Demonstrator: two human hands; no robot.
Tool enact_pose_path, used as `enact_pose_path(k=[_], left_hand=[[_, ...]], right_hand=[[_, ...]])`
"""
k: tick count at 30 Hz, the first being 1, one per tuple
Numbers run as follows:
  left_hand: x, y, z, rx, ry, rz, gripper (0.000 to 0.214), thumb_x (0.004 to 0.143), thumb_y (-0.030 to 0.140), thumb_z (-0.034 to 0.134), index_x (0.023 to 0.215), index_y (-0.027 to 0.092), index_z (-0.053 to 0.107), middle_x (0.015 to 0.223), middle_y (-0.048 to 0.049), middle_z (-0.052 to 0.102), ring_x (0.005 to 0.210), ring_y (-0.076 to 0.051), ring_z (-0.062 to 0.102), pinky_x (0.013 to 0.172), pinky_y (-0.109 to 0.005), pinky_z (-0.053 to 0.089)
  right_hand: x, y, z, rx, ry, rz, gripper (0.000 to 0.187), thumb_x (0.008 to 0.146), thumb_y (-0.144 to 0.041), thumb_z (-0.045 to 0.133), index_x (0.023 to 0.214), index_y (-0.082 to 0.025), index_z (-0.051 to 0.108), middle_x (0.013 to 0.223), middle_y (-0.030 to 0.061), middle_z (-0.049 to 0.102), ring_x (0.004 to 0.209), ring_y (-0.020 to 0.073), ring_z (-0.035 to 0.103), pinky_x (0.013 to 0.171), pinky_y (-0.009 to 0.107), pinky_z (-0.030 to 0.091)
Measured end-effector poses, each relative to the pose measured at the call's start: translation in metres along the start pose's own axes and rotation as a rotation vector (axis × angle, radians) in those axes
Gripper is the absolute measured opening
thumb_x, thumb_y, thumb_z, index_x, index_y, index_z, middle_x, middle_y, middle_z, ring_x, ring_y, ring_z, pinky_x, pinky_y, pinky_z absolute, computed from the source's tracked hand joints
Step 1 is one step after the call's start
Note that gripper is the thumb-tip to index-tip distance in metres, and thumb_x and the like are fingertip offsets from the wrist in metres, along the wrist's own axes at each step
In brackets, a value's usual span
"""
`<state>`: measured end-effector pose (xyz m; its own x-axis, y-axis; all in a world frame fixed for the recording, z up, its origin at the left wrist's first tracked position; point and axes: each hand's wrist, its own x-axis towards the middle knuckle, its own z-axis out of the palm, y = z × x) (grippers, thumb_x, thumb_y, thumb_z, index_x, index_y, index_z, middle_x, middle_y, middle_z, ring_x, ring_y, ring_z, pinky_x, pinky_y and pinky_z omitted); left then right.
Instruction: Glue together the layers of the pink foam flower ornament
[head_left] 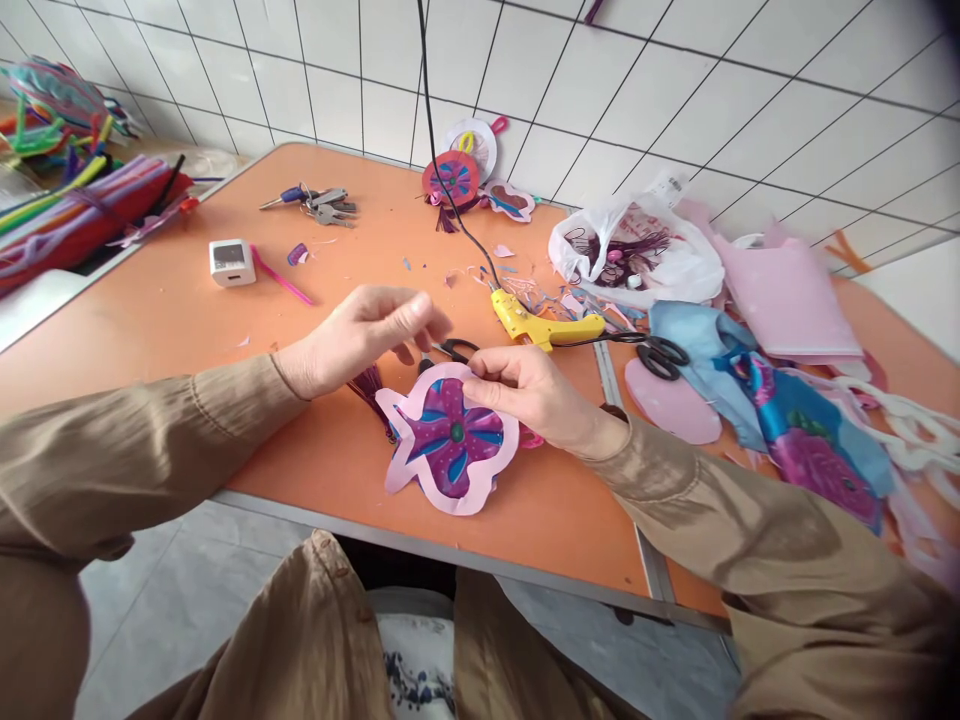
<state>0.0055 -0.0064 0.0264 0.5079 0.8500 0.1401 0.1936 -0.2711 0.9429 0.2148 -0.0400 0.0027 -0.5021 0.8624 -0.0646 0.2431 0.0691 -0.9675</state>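
A pink paper cut-out with a purple and blue flower pattern (pixel 448 440) is held over the orange table's (pixel 360 270) front edge. My right hand (pixel 529 392) pinches its top rim. My left hand (pixel 360 335) hovers just above and to the left, fingers pinched together on something too small to make out. A dark purple tassel (pixel 370 388) hangs at the cut-out's left side, below my left hand. A yellow glue gun (pixel 541 325) lies right behind my hands with its black cord running up. Black scissors (pixel 454 349) lie partly hidden behind my fingers.
Another pair of black scissors (pixel 660 355) lies to the right on pink and blue paper scraps (pixel 780 300). A white plastic bag (pixel 634 250), finished ornaments (pixel 461 175), keys (pixel 315 203), a small white box (pixel 232 262) and pipe cleaners (pixel 67 210) are spread around.
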Motion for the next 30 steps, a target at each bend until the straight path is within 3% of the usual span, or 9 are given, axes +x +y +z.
enact_pose_path(k=[2,4,8,12,14,17,21,27,30], left_hand=[[0.001,0.000,0.001,0.017,0.002,-0.006,0.031,0.076,0.042,0.069,0.081,0.012,0.064,0.083,-0.0077,0.069,0.074,-0.015,0.064,0.061,-0.023,0.052],[0.002,0.000,0.000,0.080,0.052,-0.054,0.025,0.079,0.034,0.066,0.068,0.013,0.060,0.067,-0.0043,0.065,0.061,-0.012,0.060,0.057,-0.022,0.049],[0.000,0.002,-0.005,0.116,0.086,-0.098,0.054,0.091,0.044,0.047,0.045,0.016,0.045,0.045,-0.0027,0.052,0.047,-0.010,0.052,0.054,-0.022,0.045],[-0.001,0.002,-0.002,0.088,-0.148,-0.061,0.047,0.079,0.056,0.063,0.063,0.012,0.062,0.059,-0.0040,0.062,0.052,-0.011,0.055,0.049,-0.022,0.042],[-0.001,-0.001,0.002,0.080,-0.265,-0.047,0.041,0.073,0.052,0.073,0.071,0.011,0.067,0.060,-0.0021,0.062,0.053,-0.011,0.054,0.046,-0.021,0.037],[0.000,-0.008,0.008,0.016,-0.324,-0.076,0.036,0.074,0.046,0.073,0.069,0.011,0.067,0.054,0.0005,0.055,0.048,-0.008,0.047,0.043,-0.020,0.031],[-0.001,-0.009,0.010,-0.107,-0.308,-0.211,0.036,0.082,0.043,0.066,0.070,0.009,0.066,0.050,0.0018,0.049,0.042,-0.005,0.038,0.040,-0.020,0.027],[-0.005,-0.005,0.011,-0.271,-0.227,-0.360,0.026,0.077,0.033,0.068,0.065,0.009,0.065,0.050,0.0002,0.053,0.039,-0.006,0.041,0.037,-0.019,0.029],[-0.006,-0.005,0.012,-0.358,-0.223,-0.401,0.033,0.076,0.041,0.070,0.066,0.010,0.065,0.051,-0.0014,0.056,0.039,-0.007,0.044,0.037,-0.020,0.030]], right_hand=[[0.000,0.001,0.000,0.004,-0.005,0.004,0.031,0.080,-0.038,0.063,0.063,-0.017,0.048,0.057,-0.0049,0.040,0.052,0.0061,0.035,0.047,0.023,0.025],[0.000,0.001,0.000,0.014,-0.012,0.005,0.029,0.079,-0.038,0.063,0.065,-0.016,0.050,0.058,-0.0046,0.042,0.052,0.0062,0.036,0.048,0.023,0.026],[0.000,-0.001,0.000,0.032,-0.011,0.000,0.029,0.079,-0.038,0.065,0.065,-0.016,0.051,0.058,-0.0047,0.043,0.053,0.0062,0.037,0.048,0.023,0.028],[0.000,-0.001,0.000,0.012,-0.018,0.007,0.032,0.079,-0.042,0.065,0.064,-0.018,0.051,0.058,-0.0043,0.042,0.053,0.0071,0.036,0.048,0.024,0.027],[0.000,0.000,0.000,-0.009,-0.016,0.006,0.033,0.078,-0.044,0.067,0.065,-0.018,0.052,0.058,-0.0040,0.042,0.054,0.0074,0.036,0.048,0.024,0.026],[0.000,0.002,-0.001,-0.026,-0.003,-0.019,0.037,0.081,-0.047,0.064,0.064,-0.018,0.052,0.057,-0.0046,0.038,0.052,0.0069,0.032,0.046,0.024,0.023],[-0.001,0.001,-0.004,-0.006,0.013,-0.034,0.043,0.087,-0.050,0.055,0.059,-0.019,0.044,0.054,-0.0052,0.031,0.047,0.0063,0.028,0.044,0.025,0.019],[0.000,-0.002,-0.005,-0.046,-0.025,0.036,0.032,0.079,-0.038,0.064,0.061,-0.019,0.045,0.056,-0.0042,0.042,0.052,0.0074,0.037,0.047,0.024,0.029],[0.000,-0.003,-0.005,-0.037,-0.032,0.047,0.029,0.080,-0.036,0.062,0.062,-0.019,0.047,0.056,-0.0036,0.043,0.053,0.0077,0.038,0.048,0.024,0.029]])
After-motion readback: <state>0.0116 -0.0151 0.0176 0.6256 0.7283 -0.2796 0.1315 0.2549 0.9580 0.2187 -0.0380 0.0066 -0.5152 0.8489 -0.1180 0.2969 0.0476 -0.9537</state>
